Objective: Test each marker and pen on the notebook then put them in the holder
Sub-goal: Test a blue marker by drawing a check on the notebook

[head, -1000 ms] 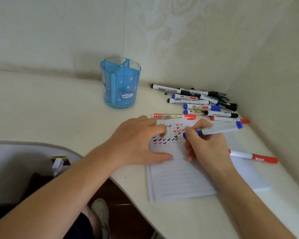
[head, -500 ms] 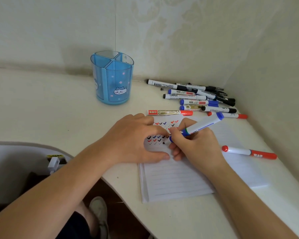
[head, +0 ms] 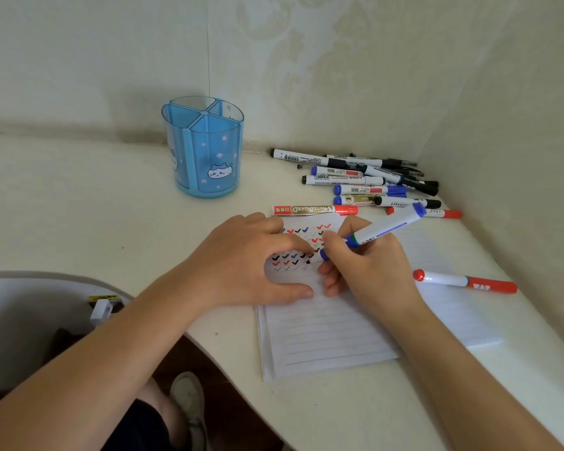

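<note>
An open lined notebook (head: 326, 333) lies on the white desk, its top lines covered in red, blue and black tick marks. My left hand (head: 245, 262) presses flat on the page, fingers spread. My right hand (head: 368, 268) grips a blue marker (head: 385, 227) with its tip down on the paper among the ticks. The blue three-compartment holder (head: 205, 151), with a cat picture on it, stands upright and empty behind my left hand. Several markers and pens (head: 365, 180) lie in a pile at the back right.
A red whiteboard marker (head: 316, 209) lies along the notebook's top edge. Another red marker (head: 466, 281) rests on the right page. Walls close in at the back and right. The desk's curved edge (head: 189, 336) runs below my left forearm, with a chair and my foot beneath.
The marker tip has moved left and down across the ticked lines. My left hand stays pressed on the page. The view has shifted slightly.
</note>
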